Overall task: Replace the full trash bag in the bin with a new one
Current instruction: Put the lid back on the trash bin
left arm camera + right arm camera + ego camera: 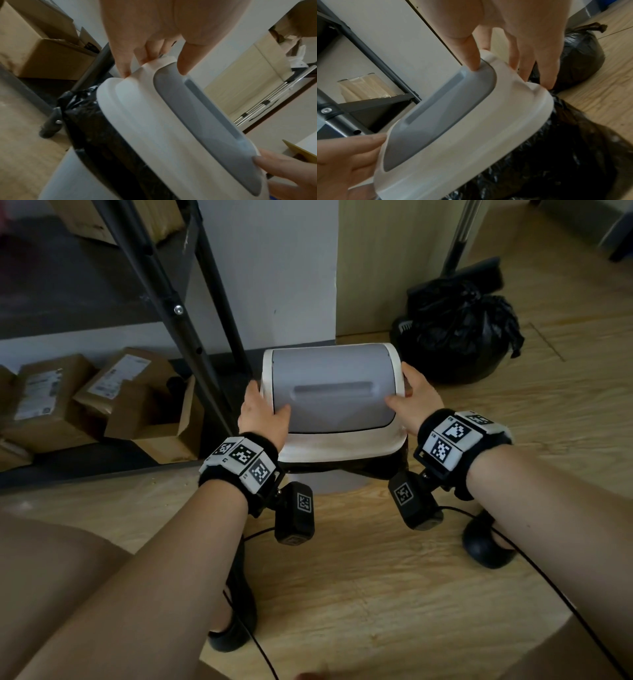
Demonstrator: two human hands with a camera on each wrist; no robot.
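Observation:
A white bin lid (342,443) with a grey swing flap (332,392) is over the bin (342,484), which is lined with a black bag (346,467). My left hand (262,414) grips the lid's left edge, thumb on the flap. My right hand (416,397) grips the right edge the same way. In the left wrist view, my left hand's fingers (123,65) curl round the lid (154,115) above the bag's folded edge (96,121). Under the lid (471,121) in the right wrist view, the bag's dark opening (556,155) shows. A tied full trash bag (459,333) sits on the floor behind and to the right.
A dark metal shelf leg (191,344) stands just left of the bin, with cardboard boxes (102,402) under the shelf. A broom and dustpan (459,265) lean behind the full bag. White wall (274,268) behind; wooden floor (359,559) in front, with cables and my black shoes.

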